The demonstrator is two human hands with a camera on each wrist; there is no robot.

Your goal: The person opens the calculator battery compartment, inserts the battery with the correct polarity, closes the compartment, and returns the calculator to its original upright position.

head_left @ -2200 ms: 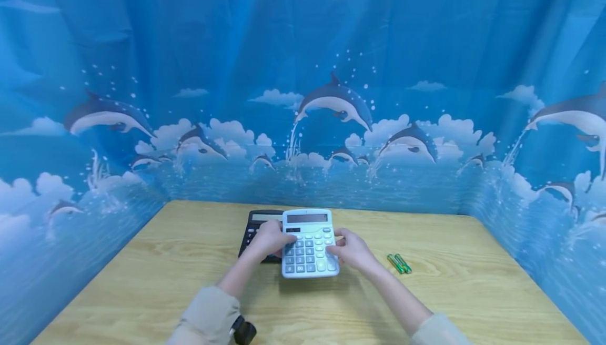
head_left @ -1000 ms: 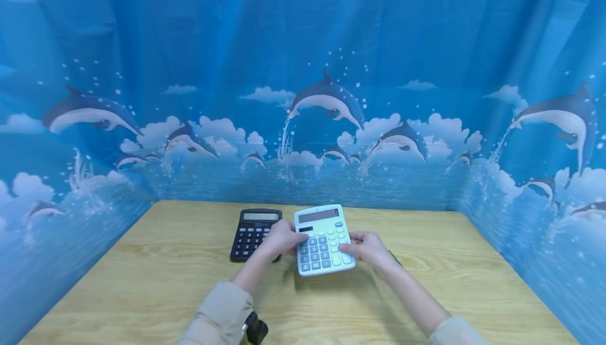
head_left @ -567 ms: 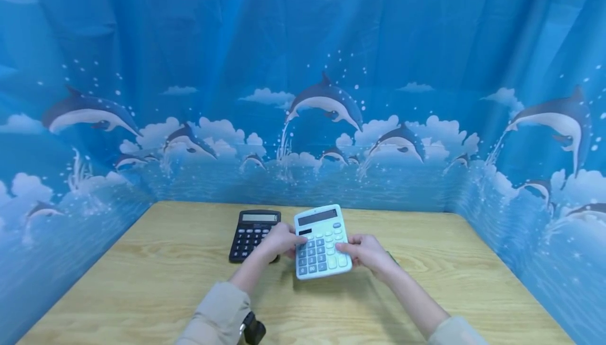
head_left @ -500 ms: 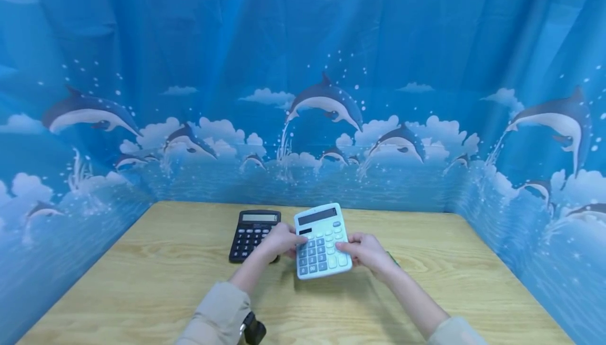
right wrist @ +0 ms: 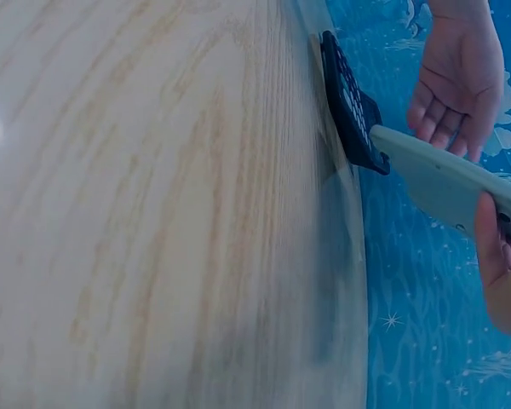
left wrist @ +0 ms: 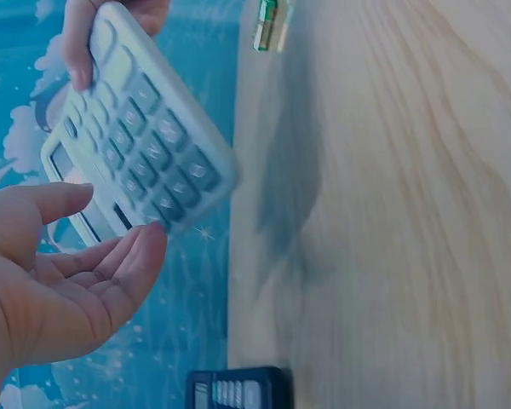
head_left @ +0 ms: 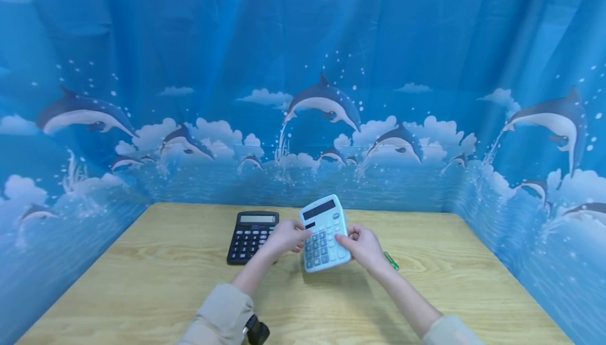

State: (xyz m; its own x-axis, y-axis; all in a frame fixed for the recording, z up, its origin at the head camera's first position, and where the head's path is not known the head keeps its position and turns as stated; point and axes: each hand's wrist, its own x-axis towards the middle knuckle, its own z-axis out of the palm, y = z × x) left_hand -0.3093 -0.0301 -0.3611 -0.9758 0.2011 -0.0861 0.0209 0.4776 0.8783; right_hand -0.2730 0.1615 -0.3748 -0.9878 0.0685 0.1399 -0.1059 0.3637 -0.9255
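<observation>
A white desk calculator (head_left: 325, 235) is held tilted above the table, keys toward me, its shadow falling on the wood. My right hand (head_left: 365, 248) grips its right edge, thumb on the front and fingers behind. Beside the left edge is my left hand (head_left: 285, 237); in the left wrist view its thumb and fingers (left wrist: 136, 264) are spread loosely around that edge without clasping it. The right wrist view shows the calculator's plain back (right wrist: 443, 187). A black desk calculator (head_left: 246, 229) lies on the table to the left, partly covered by my left hand.
Green batteries (head_left: 391, 261) lie on the wooden table (head_left: 303, 308) just beyond my right wrist, partly hidden by it. A blue curtain (head_left: 227, 176) printed with dolphins surrounds the table's back and sides. A dark device (head_left: 257, 330) sits at my left sleeve.
The white calculator has moved right, away from over the black one, and has tilted and turned further. My left fingers have loosened from its left edge, while my right hand keeps its grip.
</observation>
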